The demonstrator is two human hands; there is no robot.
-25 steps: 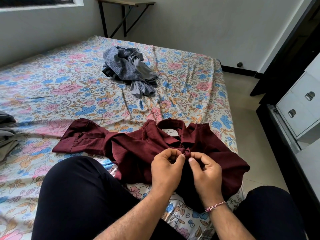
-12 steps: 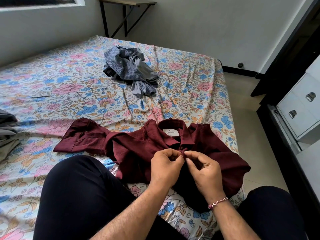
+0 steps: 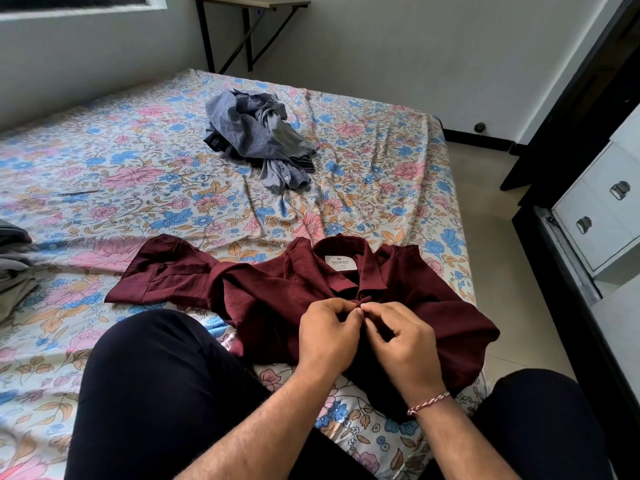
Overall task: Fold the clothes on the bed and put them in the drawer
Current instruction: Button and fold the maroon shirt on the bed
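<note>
Two hands, left hand [image 3: 327, 337] and right hand [image 3: 403, 344], pinch the shirt [image 3: 277, 296] placket; align button and hole squarely before folding.

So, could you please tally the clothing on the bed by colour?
Maroon: 1, the shirt both hands pinch at its placket.
Blue-grey: 1 crumpled heap; separate garments cannot be told.
Grey: 1 pile at the left edge.
Total: 3

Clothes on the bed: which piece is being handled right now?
The maroon shirt nearest the person; both hands pinch its front below the collar. The grey-blue heap lies untouched farther up the bed.
</note>
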